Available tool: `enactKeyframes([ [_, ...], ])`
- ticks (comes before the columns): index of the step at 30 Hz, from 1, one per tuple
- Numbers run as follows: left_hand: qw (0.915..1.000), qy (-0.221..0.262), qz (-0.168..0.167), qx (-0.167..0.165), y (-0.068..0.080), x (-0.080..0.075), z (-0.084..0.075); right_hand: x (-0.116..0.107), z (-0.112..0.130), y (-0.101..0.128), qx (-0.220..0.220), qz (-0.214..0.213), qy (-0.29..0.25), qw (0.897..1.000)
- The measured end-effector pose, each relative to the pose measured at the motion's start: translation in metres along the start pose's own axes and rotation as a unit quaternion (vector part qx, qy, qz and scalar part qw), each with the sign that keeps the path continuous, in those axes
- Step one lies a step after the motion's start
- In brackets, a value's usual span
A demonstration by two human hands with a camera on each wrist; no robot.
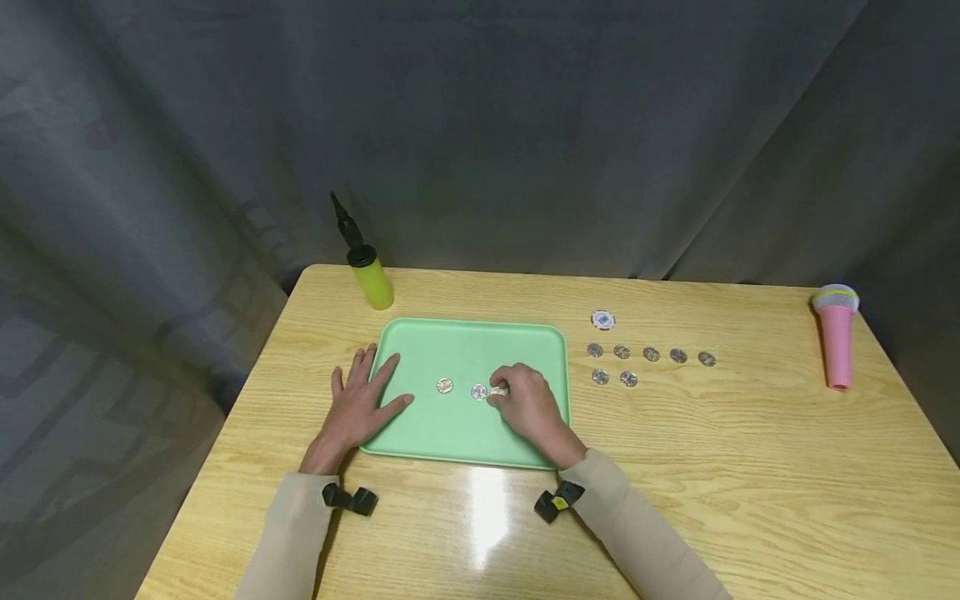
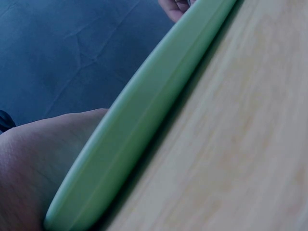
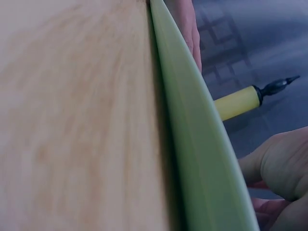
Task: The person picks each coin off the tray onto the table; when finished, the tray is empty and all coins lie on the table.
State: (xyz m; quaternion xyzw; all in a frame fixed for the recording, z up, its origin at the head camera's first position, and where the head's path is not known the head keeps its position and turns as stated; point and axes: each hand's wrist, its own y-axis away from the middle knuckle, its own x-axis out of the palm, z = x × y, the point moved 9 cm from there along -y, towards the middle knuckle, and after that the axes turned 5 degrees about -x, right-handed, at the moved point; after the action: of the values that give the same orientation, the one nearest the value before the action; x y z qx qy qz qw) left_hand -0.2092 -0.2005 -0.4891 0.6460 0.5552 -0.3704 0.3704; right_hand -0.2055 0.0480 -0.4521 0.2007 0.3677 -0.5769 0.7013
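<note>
A green tray (image 1: 465, 433) lies on the wooden table. Across its left rim rests my left hand (image 1: 362, 408), its fingers spread; the same rim hides part of that hand in the left wrist view. Over the tray's right half, my right hand (image 1: 528, 404) pinches a silver coin (image 1: 497, 392) between thumb and fingers. Just left of those fingertips lies another silver coin (image 1: 478, 392) on the tray floor. A third coin (image 1: 445, 386) sits farther left, near the tray's middle. In the right wrist view, the tray wall (image 3: 202, 144) covers the fingertips and the coins.
Right of the tray, several coins (image 1: 651, 354) form a row, with two more coins (image 1: 600, 377) below. Above them lies a poker chip (image 1: 603, 320). A yellow-green hand pump (image 1: 372, 283) stands behind the tray; a pink toy microphone (image 1: 836, 342) lies far right. Dark curtains (image 1: 480, 142) hang behind.
</note>
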Motion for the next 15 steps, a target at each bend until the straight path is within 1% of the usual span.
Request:
enactKeyframes([
  [15, 1.0, -0.006, -0.001, 0.001, -0.0004, -0.0001, 0.0002, -0.0044, 0.0018, 0.0019, 0.012, -0.012, 0.039, 0.999],
])
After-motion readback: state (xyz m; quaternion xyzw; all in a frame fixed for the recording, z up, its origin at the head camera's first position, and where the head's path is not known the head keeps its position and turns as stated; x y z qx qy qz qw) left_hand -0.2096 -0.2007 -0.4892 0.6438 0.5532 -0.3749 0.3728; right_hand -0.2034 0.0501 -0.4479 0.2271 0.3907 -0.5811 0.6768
